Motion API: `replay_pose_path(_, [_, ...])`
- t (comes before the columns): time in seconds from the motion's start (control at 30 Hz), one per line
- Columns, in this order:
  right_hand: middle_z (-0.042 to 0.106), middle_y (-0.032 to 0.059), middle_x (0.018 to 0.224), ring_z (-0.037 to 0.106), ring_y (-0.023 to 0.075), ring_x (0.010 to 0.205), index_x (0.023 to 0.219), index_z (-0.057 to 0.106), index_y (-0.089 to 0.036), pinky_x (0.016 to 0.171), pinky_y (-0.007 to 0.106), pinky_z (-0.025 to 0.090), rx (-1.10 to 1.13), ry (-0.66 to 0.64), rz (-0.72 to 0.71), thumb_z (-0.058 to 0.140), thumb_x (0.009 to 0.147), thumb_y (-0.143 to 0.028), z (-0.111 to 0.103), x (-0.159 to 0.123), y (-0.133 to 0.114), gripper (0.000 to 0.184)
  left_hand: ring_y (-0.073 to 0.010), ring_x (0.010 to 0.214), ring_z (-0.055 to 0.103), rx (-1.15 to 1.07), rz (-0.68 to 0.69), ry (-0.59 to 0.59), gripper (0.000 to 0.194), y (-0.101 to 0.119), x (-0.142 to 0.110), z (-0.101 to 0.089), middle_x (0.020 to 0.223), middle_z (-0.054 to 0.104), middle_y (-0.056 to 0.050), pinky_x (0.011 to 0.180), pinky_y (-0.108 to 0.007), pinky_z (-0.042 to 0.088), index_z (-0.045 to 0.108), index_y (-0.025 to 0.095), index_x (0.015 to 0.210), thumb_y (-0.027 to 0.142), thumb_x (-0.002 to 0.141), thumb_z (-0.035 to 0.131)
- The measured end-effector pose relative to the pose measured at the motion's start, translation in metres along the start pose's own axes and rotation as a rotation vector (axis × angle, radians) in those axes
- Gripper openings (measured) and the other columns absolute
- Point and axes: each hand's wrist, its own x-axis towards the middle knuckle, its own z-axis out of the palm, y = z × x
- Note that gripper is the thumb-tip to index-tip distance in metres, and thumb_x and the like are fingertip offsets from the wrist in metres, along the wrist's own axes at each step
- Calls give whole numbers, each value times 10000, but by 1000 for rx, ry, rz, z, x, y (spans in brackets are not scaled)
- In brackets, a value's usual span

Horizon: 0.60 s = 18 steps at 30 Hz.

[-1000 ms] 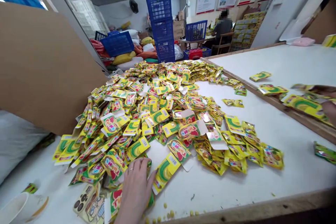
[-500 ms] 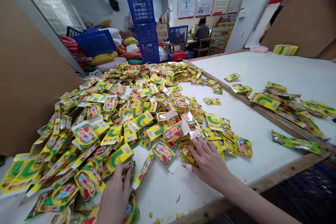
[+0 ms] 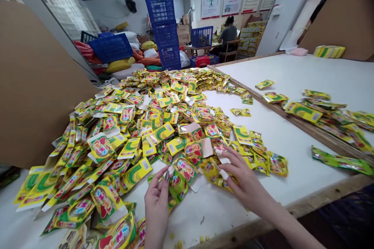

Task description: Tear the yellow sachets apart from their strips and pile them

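Observation:
My left hand pinches a green candy sachet between thumb and fingers, low over the white table near its front edge. My right hand, with white covers on its fingertips, has its fingers apart over a slightly blurred yellow sachet. Between the hands lies a small printed carton with an open white flap. Another open carton rests just behind it. A large heap of flat yellow-green cartons spreads to the left and back.
A wooden strip divides the table, with more cartons beyond it. A long green packet lies at right. Cardboard stands at left. Stacked blue crates and a seated person are at the back.
My left hand has moved right, away from the heap's edge, bringing the green sachet toward the middle. The right hand's fingers have lifted and spread slightly. The view has shifted a little.

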Motion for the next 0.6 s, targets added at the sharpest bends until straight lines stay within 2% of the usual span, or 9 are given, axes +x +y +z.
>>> replay_pose_path(0.07, [489, 113, 1256, 424, 220, 1198, 925, 591, -198, 940, 396, 392, 330, -29, 88, 410, 845, -181, 4, -2, -16, 198, -71, 411, 500, -64, -51, -55, 614, -5, -2, 5, 533, 593, 60, 418, -156, 412, 546, 158, 1118, 475, 614, 698])
replay_pose_path(0.13, [525, 106, 1196, 489, 200, 1125, 885, 576, -198, 902, 350, 419, 473, -94, 150, 418, 849, -179, 14, -3, -31, 163, -128, 567, 617, -116, -83, -117, 594, -9, -5, 9, 739, 691, -18, 503, -200, 482, 550, 166, 1115, 449, 617, 708])
replay_pose_path(0.2, [591, 90, 1044, 549, 194, 1007, 875, 556, -194, 848, 335, 439, 432, -129, 162, 426, 827, -145, 26, -3, -40, 146, -189, 741, 660, -151, -107, -146, 536, -10, -9, 12, 932, 698, -83, 576, -242, 517, 563, 167, 1104, 466, 670, 658])
replay_pose_path(0.27, [613, 66, 902, 578, 186, 871, 902, 531, -192, 768, 320, 456, 347, -143, 147, 409, 802, -103, 34, -3, -41, 181, -223, 831, 658, -147, -125, -147, 515, -9, -13, 13, 1013, 681, -112, 613, -270, 532, 576, 163, 1097, 497, 707, 604])
replay_pose_path(0.33, [609, 59, 850, 577, 188, 810, 918, 520, -187, 723, 317, 457, 302, -158, 120, 400, 781, -83, 39, -4, -39, 210, -232, 892, 646, -109, -112, -133, 517, -8, -16, 14, 1045, 672, -111, 670, -281, 537, 585, 167, 1091, 466, 675, 652])
replay_pose_path(0.4, [599, 57, 840, 571, 189, 805, 889, 515, -189, 728, 327, 456, 350, -149, 123, 413, 777, -96, 40, -4, -38, 178, -229, 947, 628, -85, -68, -123, 523, -8, -17, 14, 1061, 669, -94, 739, -282, 530, 598, 176, 1068, 373, 605, 739])
replay_pose_path(0.5, [591, 51, 919, 578, 172, 835, 978, 457, -217, 740, 320, 476, 738, -90, 293, 498, 796, -193, 40, -3, -44, 188, -213, 959, 624, -134, -8, -88, 463, -11, -20, 18, 1048, 676, -73, 762, -272, 526, 612, 189, 1034, 329, 612, 741])
replay_pose_path(0.6, [607, 45, 959, 596, 168, 849, 1081, 414, -238, 737, 317, 497, 1204, -106, 515, 635, 734, -331, 45, -4, -54, 422, -178, 873, 649, -178, 52, -9, 427, -17, -28, 23, 925, 712, -43, 701, -217, 532, 636, 206, 974, 313, 581, 764])
